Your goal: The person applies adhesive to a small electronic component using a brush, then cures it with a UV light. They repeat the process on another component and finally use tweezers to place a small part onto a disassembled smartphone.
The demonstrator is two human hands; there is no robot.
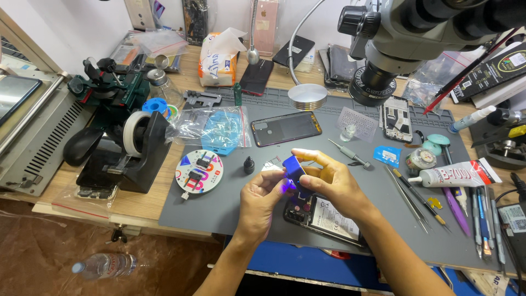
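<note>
Phone (323, 215), opened near the mat's (230, 208) front edge, is being lit by a blue lamp (293, 171) pinched in the right hand (329, 183), with the left hand (262, 200) closed beside it; steadiness is judged needed next.

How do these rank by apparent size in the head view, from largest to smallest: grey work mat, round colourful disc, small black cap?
1. Grey work mat
2. Round colourful disc
3. Small black cap

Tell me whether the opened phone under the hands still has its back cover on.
No: the opened phone lies with its battery exposed, below the left hand and right hand.
</note>
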